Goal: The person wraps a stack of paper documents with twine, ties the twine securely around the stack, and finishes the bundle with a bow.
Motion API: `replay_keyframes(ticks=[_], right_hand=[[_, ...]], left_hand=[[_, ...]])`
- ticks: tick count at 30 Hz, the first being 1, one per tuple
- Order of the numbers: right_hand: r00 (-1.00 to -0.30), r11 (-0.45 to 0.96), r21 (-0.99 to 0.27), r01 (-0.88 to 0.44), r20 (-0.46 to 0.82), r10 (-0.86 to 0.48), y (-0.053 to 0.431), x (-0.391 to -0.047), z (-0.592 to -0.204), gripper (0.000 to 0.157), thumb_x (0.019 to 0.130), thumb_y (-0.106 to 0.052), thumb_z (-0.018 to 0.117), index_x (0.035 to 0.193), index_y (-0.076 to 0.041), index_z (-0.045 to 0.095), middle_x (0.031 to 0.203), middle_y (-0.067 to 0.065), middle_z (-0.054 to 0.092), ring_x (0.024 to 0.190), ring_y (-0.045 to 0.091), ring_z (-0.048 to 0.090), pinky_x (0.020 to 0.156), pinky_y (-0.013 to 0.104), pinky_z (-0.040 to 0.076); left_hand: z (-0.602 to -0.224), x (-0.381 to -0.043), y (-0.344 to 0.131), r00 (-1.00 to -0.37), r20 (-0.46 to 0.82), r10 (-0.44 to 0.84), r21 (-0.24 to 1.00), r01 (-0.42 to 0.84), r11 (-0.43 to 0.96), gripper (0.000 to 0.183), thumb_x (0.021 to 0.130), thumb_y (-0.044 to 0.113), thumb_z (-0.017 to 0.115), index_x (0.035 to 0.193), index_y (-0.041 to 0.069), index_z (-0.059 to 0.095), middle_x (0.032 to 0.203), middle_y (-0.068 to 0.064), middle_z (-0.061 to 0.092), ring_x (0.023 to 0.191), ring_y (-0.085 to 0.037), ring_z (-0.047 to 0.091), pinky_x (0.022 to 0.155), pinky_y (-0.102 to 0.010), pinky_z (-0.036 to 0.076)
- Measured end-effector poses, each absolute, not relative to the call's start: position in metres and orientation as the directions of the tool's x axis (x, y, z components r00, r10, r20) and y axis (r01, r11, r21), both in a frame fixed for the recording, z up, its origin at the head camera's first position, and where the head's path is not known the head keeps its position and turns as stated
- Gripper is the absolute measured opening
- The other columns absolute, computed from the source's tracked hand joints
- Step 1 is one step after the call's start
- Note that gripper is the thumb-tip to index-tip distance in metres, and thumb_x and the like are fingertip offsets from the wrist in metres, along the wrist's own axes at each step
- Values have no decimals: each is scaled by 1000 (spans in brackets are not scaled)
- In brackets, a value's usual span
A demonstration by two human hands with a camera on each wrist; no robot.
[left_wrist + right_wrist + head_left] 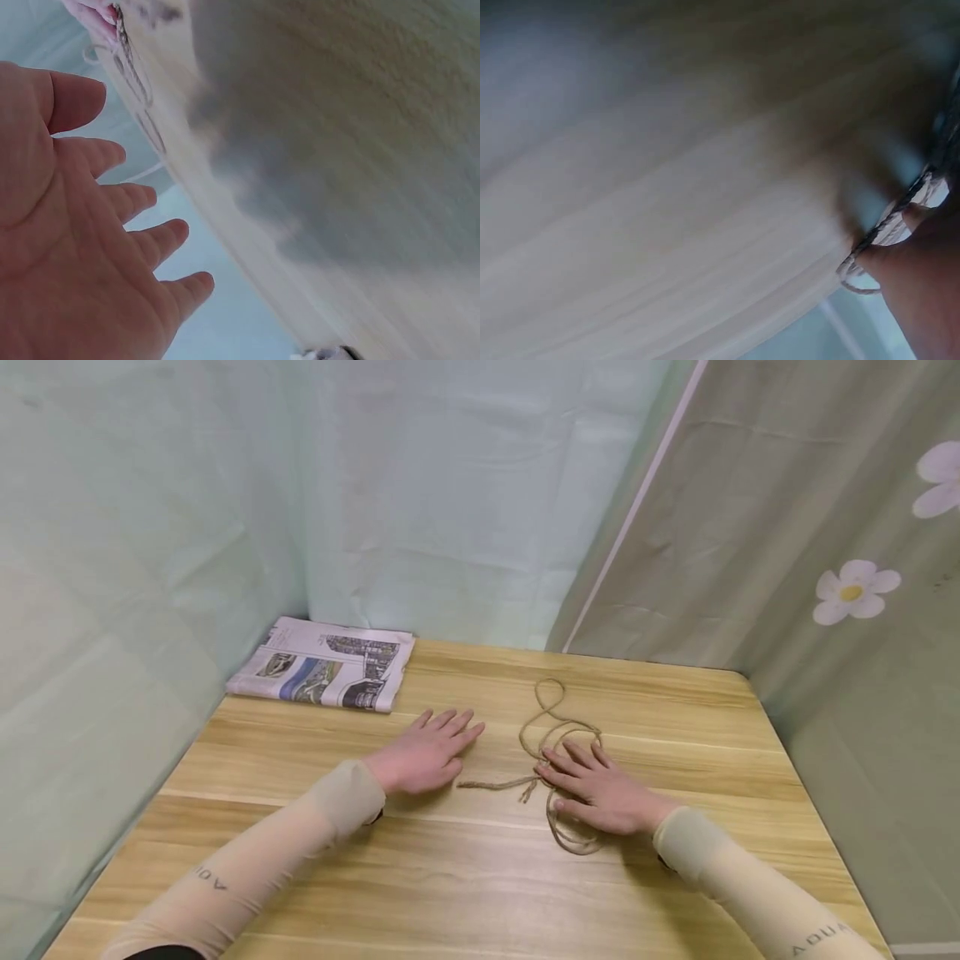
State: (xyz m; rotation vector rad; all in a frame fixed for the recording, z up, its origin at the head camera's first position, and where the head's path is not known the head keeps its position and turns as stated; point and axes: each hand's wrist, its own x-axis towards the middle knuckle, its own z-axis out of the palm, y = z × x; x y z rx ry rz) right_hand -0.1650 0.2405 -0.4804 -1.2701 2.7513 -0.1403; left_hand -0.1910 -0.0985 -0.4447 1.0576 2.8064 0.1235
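Note:
A thin brown rope (489, 787) lies in loose loops on the wooden table, with one tail stretching left and a frayed end beside it. My right hand (607, 793) rests over the loops, fingers spread and fairly straight, covering part of the rope. In the right wrist view, the fingertips are right at the rope (885, 225). To the left of the rope, my left hand (423, 753) is held palm down over the table, holding nothing. The left wrist view shows its palm and spread fingers, with the rope (129, 64) beyond the thumb.
A folded newspaper (330, 664) lies at the table's back left corner. Pale curtains (465, 510) hang behind and to the left of the table (465, 893), and a grey curtain with flowers (697, 543) hangs on the right.

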Motion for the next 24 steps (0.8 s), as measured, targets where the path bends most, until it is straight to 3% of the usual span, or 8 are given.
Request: replay_keyframes(ticks=[6, 11, 17, 24], right_hand=[[-550, 548, -161, -821, -39, -834, 223, -163, -482, 52, 99, -48, 29, 147, -29, 26, 153, 0, 17, 139, 35, 8, 104, 63, 9], [-537, 528, -159, -834, 15, -843, 219, -156, -482, 55, 97, -45, 37, 147, -24, 27, 153, 3, 19, 138, 35, 13, 105, 61, 12], [-591, 585, -83, -806, 82, -803, 236, -142, -481, 69, 89, -50, 51, 147, -20, 27, 152, 7, 20, 137, 36, 16, 106, 57, 15], [-639, 632, -94, -769, 103, -762, 263, -128, -483, 58, 90, -37, 58, 143, -22, 38, 147, 4, 34, 134, 33, 27, 103, 54, 28]], left_hand=[[-449, -191, -86, -643, -163, 748, 129, 738, 662, 57, 97, 32, 38, 149, 21, 17, 154, -4, 10, 139, -32, 12, 109, -52, 12], [-459, -190, -78, -579, -194, 792, 115, 788, 604, 53, 98, 34, 38, 148, 23, 24, 153, -4, 17, 138, -33, 15, 108, -54, 14], [-458, -186, -86, -615, -128, 778, 117, 770, 627, 48, 96, 37, 44, 140, 18, 42, 148, -8, 30, 134, -35, 26, 108, -52, 18], [-457, -181, -117, -647, -66, 759, 141, 747, 649, 43, 94, 32, 48, 133, 12, 52, 143, -9, 39, 128, -36, 36, 106, -48, 27]])
